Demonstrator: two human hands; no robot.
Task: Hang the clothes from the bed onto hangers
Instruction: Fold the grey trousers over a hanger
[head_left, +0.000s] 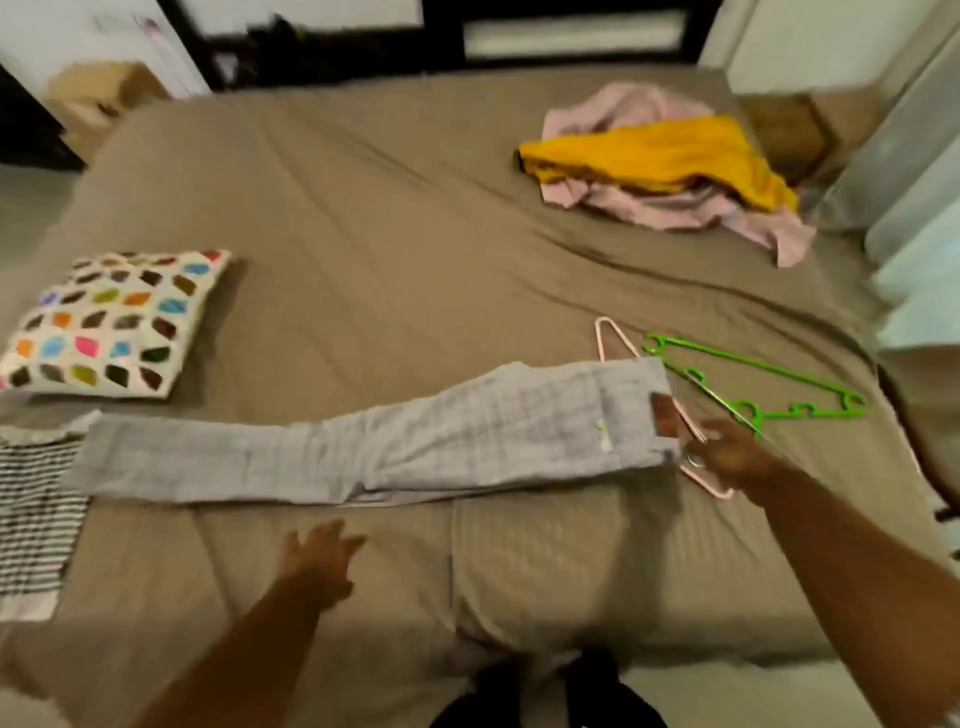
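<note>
Folded grey jeans lie lengthwise across the brown bed, waistband to the right. A pink hanger lies under the waistband, its ends sticking out above and below. My right hand grips the lower part of the pink hanger at the waistband. A green hanger lies just right of it on the sheet. My left hand hovers with spread fingers over the bed, below the trouser legs, holding nothing. A pile of pink and yellow clothes sits at the far right.
A white cushion with coloured patches lies at the left. A striped cloth covers the left bed edge. Dark headboard or window frame runs along the back. A pale curtain or wall stands at the right.
</note>
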